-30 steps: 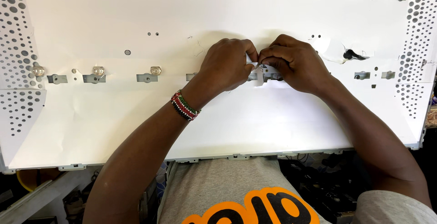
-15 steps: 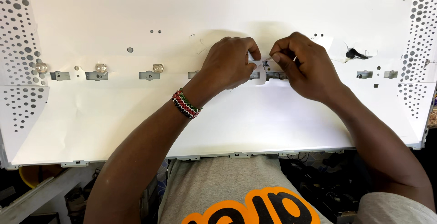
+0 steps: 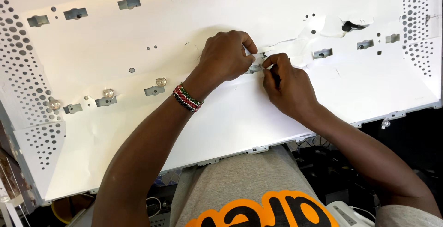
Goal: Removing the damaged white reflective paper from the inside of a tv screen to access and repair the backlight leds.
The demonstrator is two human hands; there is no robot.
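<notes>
A large white backlight panel [image 3: 138,130] lies tilted in front of me, covered by a reflector sheet with small cut-outs. My left hand [image 3: 225,57] is curled at the panel's middle, its thumb and fingers pinched on a grey LED strip segment [image 3: 254,69] showing through the sheet. Right beside it, my right hand [image 3: 290,87] presses its fingertips on the same spot. A thin dark tool [image 3: 276,78] runs between its fingers. The two hands touch over the strip, and the strip's contact point is mostly hidden.
Clear round lenses [image 3: 160,81] [image 3: 108,92] [image 3: 54,104] sit along the strip row at the left. The sheet is torn around a dark hole [image 3: 351,25] at the upper right. Perforated side walls [image 3: 25,70] flank the panel. A white device [image 3: 346,213] and cables lie below.
The view has swung, so the panel now looks tilted and nearer. Both hands stay at the same strip spot; my right hand has dropped slightly below the left.
</notes>
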